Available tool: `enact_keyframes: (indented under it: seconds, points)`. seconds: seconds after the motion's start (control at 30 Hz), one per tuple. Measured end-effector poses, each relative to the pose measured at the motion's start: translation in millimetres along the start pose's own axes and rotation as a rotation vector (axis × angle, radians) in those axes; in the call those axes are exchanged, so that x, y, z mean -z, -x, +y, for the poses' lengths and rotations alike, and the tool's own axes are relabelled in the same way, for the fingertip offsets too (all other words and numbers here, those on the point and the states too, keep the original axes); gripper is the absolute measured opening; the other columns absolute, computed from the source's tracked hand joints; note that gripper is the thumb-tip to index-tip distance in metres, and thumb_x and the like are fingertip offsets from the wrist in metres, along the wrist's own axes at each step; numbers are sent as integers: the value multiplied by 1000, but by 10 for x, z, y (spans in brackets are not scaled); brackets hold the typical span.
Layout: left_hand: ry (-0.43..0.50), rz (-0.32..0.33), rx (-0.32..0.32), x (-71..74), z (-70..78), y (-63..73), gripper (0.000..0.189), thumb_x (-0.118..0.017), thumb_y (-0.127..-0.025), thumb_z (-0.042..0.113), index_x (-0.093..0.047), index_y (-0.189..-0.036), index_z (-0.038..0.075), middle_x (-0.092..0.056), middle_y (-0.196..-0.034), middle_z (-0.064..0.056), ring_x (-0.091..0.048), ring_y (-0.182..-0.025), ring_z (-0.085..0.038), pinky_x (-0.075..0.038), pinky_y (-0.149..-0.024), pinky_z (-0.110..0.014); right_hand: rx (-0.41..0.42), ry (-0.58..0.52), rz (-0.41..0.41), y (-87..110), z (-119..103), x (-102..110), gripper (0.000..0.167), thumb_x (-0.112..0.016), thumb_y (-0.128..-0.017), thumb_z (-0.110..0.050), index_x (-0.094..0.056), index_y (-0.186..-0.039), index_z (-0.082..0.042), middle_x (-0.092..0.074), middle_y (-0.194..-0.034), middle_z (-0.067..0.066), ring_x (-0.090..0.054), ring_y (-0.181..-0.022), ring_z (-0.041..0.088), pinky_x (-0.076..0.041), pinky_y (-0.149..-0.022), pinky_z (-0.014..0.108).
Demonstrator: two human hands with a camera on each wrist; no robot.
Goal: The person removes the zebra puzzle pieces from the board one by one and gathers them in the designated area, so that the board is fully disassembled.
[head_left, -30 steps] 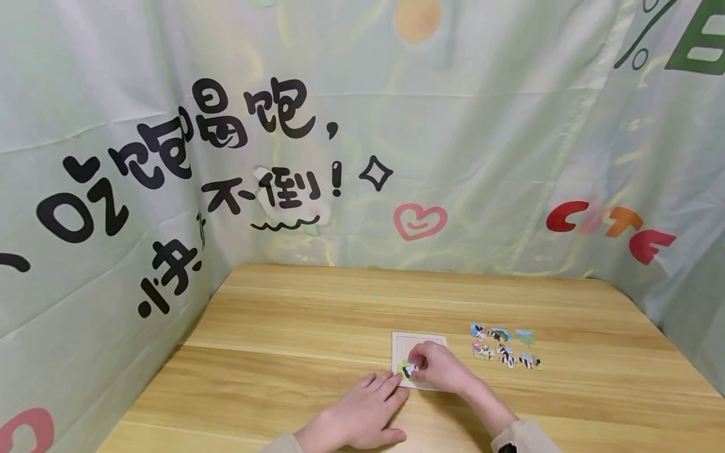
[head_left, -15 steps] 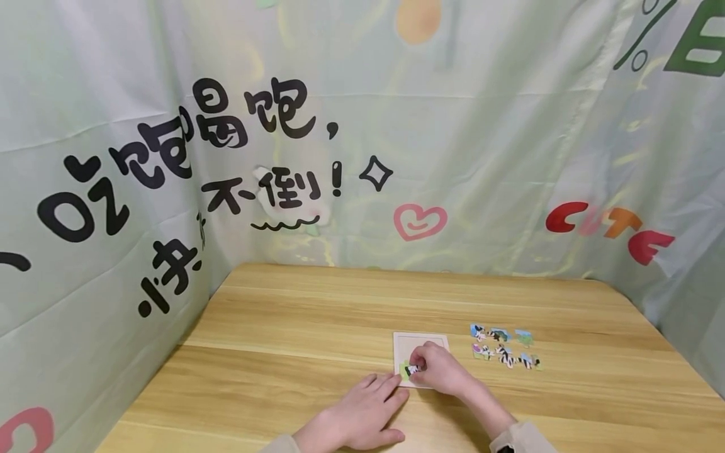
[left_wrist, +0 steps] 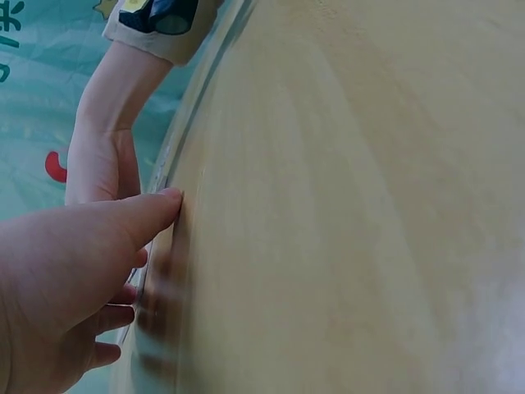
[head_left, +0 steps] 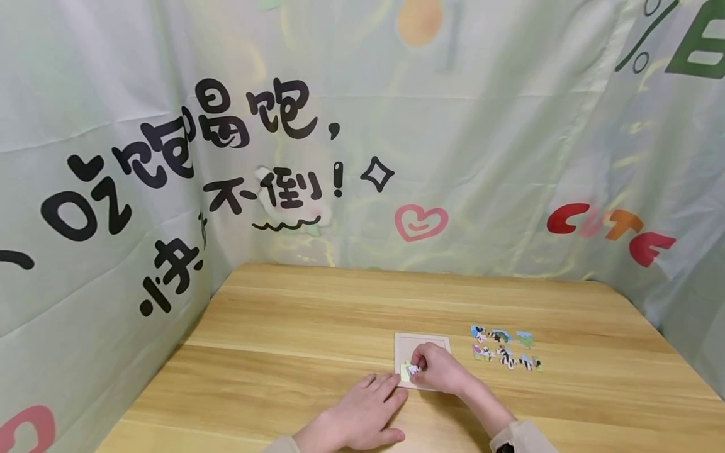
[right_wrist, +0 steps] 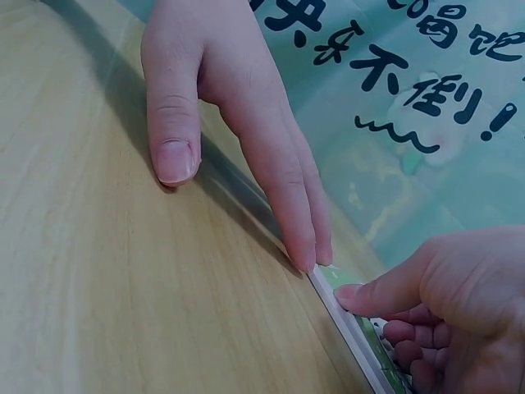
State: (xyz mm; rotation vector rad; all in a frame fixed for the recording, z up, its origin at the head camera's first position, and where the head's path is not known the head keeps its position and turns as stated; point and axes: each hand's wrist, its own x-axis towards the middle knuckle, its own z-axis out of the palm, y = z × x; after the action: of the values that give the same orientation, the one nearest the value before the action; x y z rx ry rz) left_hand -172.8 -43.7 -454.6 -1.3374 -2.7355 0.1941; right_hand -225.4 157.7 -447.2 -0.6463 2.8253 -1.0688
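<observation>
A square pale puzzle tray (head_left: 421, 340) lies on the wooden table in the head view. At its near left corner is a green jigsaw piece (head_left: 404, 372) with a black-and-white animal print. My right hand (head_left: 443, 371) pinches this piece, its thumb and curled fingers partly covering it. In the right wrist view the thumb of the right hand (right_wrist: 467, 304) lies on the green piece (right_wrist: 373, 336) beside the tray's rim (right_wrist: 344, 328). My left hand (head_left: 370, 409) lies with fingers extended, their tips touching the tray's near left corner.
Several loose jigsaw pieces (head_left: 506, 357) lie in two rows on the table (head_left: 294, 340), right of the tray. A printed cloth (head_left: 481, 145) hangs behind the table and along its sides.
The jigsaw piece has shifted and tilted slightly under my right fingers at the tray's corner. My left hand has stayed almost still.
</observation>
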Motion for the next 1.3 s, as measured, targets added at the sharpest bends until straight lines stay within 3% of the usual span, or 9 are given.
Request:
enact_keyframes:
  seconds: [0.33,0.57,0.93,1.17,1.3]
  points:
    - [3,-5,4,21,8,5,66,-41,-90,59,-41,-139,15,-36,-145,-10,-34,-132,-21,-33,-105,-37,-5,-3,16,5,3,-15,25,-74,-67,1,-53,-77,-6,-48,-70,-1,-44,-65,13,-39,-57,24]
    - [12,-13,-2,25,3,1,64,-42,-90,59,-42,-138,15,-37,-144,-9,-33,-132,-20,-33,-104,-37,-23,-112,29,1,48,-12,20,-70,-74,2,-53,-74,-6,-50,-66,-2,-46,-62,11,-39,-54,22]
    - [35,-24,9,22,-12,0,65,-43,-90,59,-42,-138,16,-35,-145,-8,-32,-133,-19,-33,-105,-37,-62,-196,50,9,12,-11,16,-69,-74,6,-57,-78,-4,-55,-67,-1,-50,-63,12,-41,-55,22]
    - [32,-22,10,18,-19,0,66,-42,-90,59,-42,-139,14,-36,-145,-7,-32,-133,-19,-33,-104,-37,-123,-187,158,20,13,4,12,-68,-75,3,-60,-80,-5,-57,-68,-2,-53,-64,12,-44,-57,22]
    - [45,-20,15,17,-22,-2,66,-42,-90,59,-42,-139,14,-36,-145,-7,-32,-133,-19,-33,-105,-37,-172,-247,200,56,80,100,12,-69,-75,1,-60,-81,-4,-58,-68,-1,-53,-63,13,-43,-56,22]
